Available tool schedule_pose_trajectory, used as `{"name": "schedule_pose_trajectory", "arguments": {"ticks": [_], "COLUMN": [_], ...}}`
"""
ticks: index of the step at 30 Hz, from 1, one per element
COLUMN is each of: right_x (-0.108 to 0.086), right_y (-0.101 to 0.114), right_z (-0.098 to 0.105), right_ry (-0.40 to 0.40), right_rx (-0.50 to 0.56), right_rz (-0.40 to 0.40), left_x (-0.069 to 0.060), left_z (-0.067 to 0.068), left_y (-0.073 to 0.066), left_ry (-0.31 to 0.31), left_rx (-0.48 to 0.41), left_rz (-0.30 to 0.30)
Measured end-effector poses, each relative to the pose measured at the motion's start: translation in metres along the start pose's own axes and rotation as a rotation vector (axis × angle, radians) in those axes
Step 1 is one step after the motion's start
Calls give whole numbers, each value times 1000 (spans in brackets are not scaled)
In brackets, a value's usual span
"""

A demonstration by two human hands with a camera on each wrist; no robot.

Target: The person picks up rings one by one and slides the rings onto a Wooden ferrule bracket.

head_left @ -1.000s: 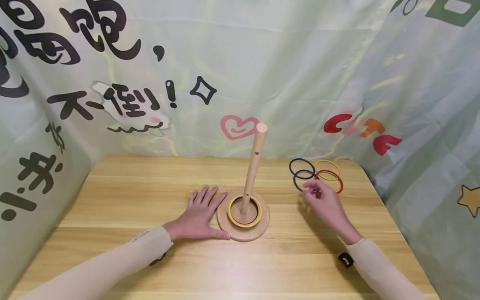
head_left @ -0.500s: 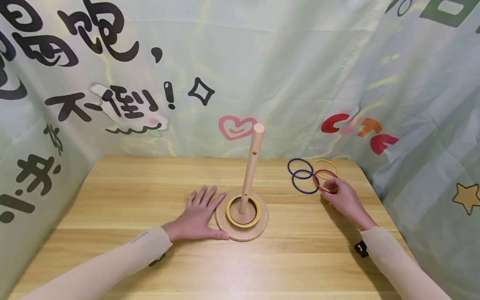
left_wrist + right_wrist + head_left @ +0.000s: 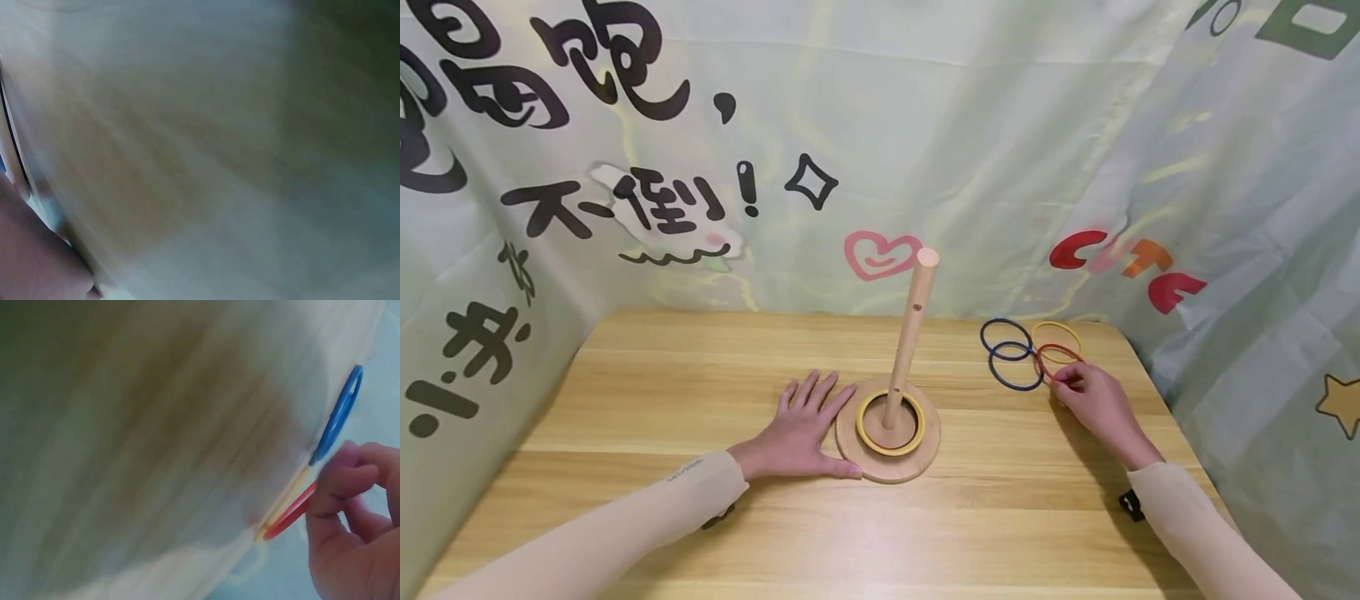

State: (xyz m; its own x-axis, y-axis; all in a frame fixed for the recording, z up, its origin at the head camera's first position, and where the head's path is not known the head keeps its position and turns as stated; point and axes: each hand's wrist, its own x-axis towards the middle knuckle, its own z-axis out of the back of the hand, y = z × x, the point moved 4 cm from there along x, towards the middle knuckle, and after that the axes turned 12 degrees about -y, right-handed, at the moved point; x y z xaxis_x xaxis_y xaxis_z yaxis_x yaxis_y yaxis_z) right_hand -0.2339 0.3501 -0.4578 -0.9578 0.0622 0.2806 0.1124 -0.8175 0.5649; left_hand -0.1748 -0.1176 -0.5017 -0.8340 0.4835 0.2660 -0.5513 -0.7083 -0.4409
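In the head view my left hand (image 3: 793, 433) rests on the table with its fingers spread, its thumb and forefinger touching the left edge of a round wooden base (image 3: 931, 433). From that base rises a wooden peg (image 3: 910, 333), and a yellow ring (image 3: 890, 452) lies around its foot. Over at the right, my right hand (image 3: 1097, 408) pinches the near side of a red ring (image 3: 1060, 346) between thumb and fingers. The right wrist view has this red ring (image 3: 290, 515) tilted, its held side raised. Only part of the left hand (image 3: 37, 256) shows in the blurred left wrist view.
Two overlapping blue rings (image 3: 1017, 389) lie left of the red one. A second yellow ring (image 3: 1057, 323) lies flat behind it, partly overlapped. Printed cloth (image 3: 985, 167) hangs around the back and sides of the wooden table (image 3: 700, 383).
My right hand has moved right from the blue rings to the red ring and taken hold of its near side. The left hand stays at the base.
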Motion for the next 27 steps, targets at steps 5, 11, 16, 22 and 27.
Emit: {"name": "schedule_pose_trajectory", "arguments": {"ticks": [5,11,16,22,27], "right_x": [-12,-28,-43,-61,-70], "right_y": [16,43,69,106,135], "right_z": [14,25,30,38,40], "right_ry": [-146,-238,-251,-262,-234], "right_rx": [11,-15,-42,11,62], "right_rz": [106,278,394,513,577], "left_x": [-1,-1,1,2,1], "left_z": [0,3,3,1,0], "left_y": [1,-1,-2,-2,-1], "left_ry": [0,14,44,55,24], "left_rx": [-9,4,31,49,18], "left_rz": [2,13,23,27,13]}}
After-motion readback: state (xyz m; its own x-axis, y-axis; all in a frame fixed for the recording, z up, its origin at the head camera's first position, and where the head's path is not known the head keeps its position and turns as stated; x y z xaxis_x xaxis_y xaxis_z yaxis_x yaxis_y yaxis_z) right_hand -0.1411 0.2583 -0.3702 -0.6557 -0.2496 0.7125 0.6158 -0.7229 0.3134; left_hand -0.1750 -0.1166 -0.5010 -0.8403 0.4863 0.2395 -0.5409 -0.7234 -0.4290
